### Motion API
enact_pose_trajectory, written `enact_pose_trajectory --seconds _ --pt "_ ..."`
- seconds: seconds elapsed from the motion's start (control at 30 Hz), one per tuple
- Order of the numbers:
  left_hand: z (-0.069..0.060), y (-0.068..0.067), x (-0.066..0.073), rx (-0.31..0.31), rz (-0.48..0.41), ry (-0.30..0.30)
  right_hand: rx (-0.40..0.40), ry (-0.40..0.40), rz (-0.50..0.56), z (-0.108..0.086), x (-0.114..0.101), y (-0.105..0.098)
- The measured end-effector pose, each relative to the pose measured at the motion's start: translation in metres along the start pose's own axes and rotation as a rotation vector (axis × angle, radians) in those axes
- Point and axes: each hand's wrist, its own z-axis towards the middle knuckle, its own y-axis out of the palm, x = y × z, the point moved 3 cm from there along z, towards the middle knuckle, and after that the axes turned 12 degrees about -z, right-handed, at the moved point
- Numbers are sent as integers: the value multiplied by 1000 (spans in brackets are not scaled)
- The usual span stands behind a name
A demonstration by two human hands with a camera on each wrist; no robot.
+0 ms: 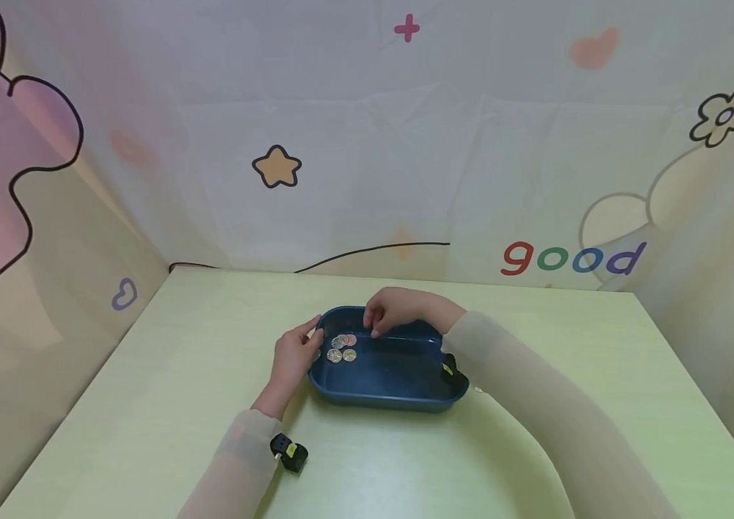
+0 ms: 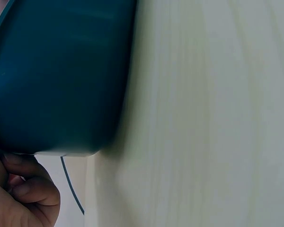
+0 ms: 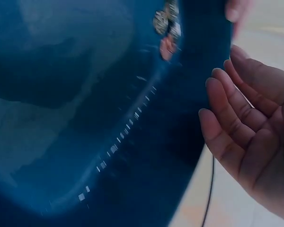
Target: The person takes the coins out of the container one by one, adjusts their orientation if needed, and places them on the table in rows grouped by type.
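A dark blue tray (image 1: 399, 400) with rounded corners stands on the table. Silvery and coppery coins (image 1: 334, 355) lie inside near its left end; in the right wrist view the coins (image 3: 168, 23) are blurred. My left hand (image 1: 292, 360) grips the tray's left rim, thumb on the inside. In the left wrist view, curled fingers of the left hand (image 2: 31, 191) show beside the tray wall (image 2: 61, 85). Over the far rim hovers my right hand (image 1: 396, 308). Its fingers are loosely bent, and nothing shows between them in the right wrist view, where the palm (image 3: 260, 151) is visible.
The tray stands towards the middle of a pale wooden table (image 1: 166, 375). A printed cloth (image 1: 354, 144) hangs behind the table and along both sides. A small black camera (image 1: 289, 453) sits on the left wrist, another camera (image 1: 451, 367) on the right.
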Motion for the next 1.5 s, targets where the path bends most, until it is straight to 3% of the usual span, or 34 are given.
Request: enact_pose_trajectory --seconds 0.23,0.57,0.83,1.5 --pt "0 0 1 3 -2 -3 -51 30 -13 21 -3 17" --pt "2 0 1 6 -10 -4 -19 -9 22 38 -6 32" --pt "2 0 1 1 -13 -17 -10 25 -4 48 -5 43" --pt "3 0 -2 0 -7 -5 5 20 -80 53 -9 53"
